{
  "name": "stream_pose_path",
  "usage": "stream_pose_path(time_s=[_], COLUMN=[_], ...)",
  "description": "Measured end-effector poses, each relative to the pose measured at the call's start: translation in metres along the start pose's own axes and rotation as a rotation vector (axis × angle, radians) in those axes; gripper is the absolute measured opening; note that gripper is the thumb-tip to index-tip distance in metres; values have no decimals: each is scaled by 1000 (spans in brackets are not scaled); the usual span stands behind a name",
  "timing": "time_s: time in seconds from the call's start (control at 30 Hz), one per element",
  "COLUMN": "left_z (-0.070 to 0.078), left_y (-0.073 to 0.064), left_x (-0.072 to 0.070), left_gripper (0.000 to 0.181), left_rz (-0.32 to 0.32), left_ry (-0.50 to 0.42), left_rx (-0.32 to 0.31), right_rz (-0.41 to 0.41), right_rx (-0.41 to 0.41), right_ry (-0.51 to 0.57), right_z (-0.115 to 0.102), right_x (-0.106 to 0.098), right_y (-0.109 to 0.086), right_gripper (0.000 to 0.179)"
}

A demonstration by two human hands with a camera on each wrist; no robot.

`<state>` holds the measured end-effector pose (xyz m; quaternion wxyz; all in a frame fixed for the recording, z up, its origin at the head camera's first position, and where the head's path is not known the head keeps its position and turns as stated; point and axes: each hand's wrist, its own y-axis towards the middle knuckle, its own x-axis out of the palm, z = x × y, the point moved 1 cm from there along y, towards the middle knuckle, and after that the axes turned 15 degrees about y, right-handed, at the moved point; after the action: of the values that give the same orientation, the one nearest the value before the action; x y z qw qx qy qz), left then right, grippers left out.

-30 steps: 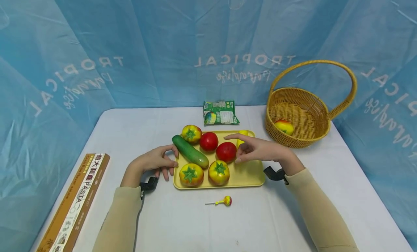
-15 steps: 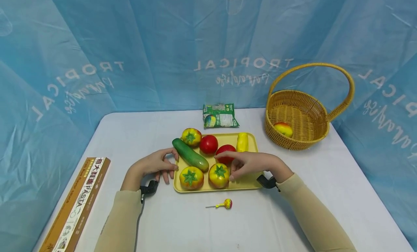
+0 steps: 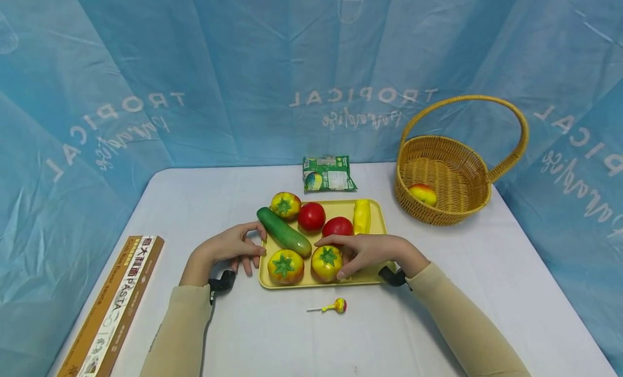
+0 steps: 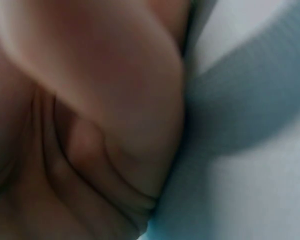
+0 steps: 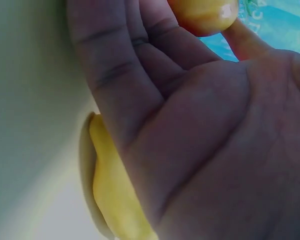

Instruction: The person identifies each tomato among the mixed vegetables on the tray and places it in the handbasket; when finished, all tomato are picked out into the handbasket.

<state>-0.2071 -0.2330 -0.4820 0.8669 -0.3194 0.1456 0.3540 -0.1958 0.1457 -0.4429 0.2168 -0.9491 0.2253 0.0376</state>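
Observation:
My right hand point(image 3: 372, 252) is around the front-right yellow-orange persimmon point(image 3: 326, 263) with a green leafy top, index finger over its far side and thumb on its near side. In the right wrist view the palm hides most of the grip. My left hand point(image 3: 232, 246) rests at the left rim of the yellow tray point(image 3: 370, 277), thumb and index finger at the edge near a cucumber point(image 3: 284, 232). Another persimmon point(image 3: 285, 266) lies front left, a third persimmon point(image 3: 285, 205) at the back. Two red tomatoes point(image 3: 311, 216) and a yellow vegetable point(image 3: 362, 216) share the tray.
A wicker basket point(image 3: 479, 196) with a tall handle stands back right, holding a red-yellow fruit point(image 3: 423, 194). Behind the tray lies a green packet point(image 3: 329, 173). A lollipop point(image 3: 339, 305) is in front, and a long pasta box point(image 3: 112, 306) lies at left.
My right hand has moved left and nearer from above the tomato and yellow vegetable, and its fingers now go round the front-right persimmon. The left hand has stayed at the rim.

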Motion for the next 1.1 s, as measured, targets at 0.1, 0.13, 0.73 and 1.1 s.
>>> stream_pose_path(time_s=[0.1, 0.13, 0.73, 1.1], left_z=[0, 1, 2, 3], left_y=[0, 0, 2, -2], left_x=[-1, -1, -1, 0], left_gripper=[41, 40, 42, 41], left_rz=[-4, -5, -5, 4], left_ry=[-3, -3, -1, 13], left_rx=[3, 4, -1, -3], right_rz=[6, 7, 17, 82], right_rx=[4, 6, -21, -28], right_ry=[-1, -2, -9, -16], right_z=[1, 1, 4, -7], right_x=[0, 0, 1, -1], right_y=[1, 2, 5, -6], right_gripper=[77, 77, 72, 71])
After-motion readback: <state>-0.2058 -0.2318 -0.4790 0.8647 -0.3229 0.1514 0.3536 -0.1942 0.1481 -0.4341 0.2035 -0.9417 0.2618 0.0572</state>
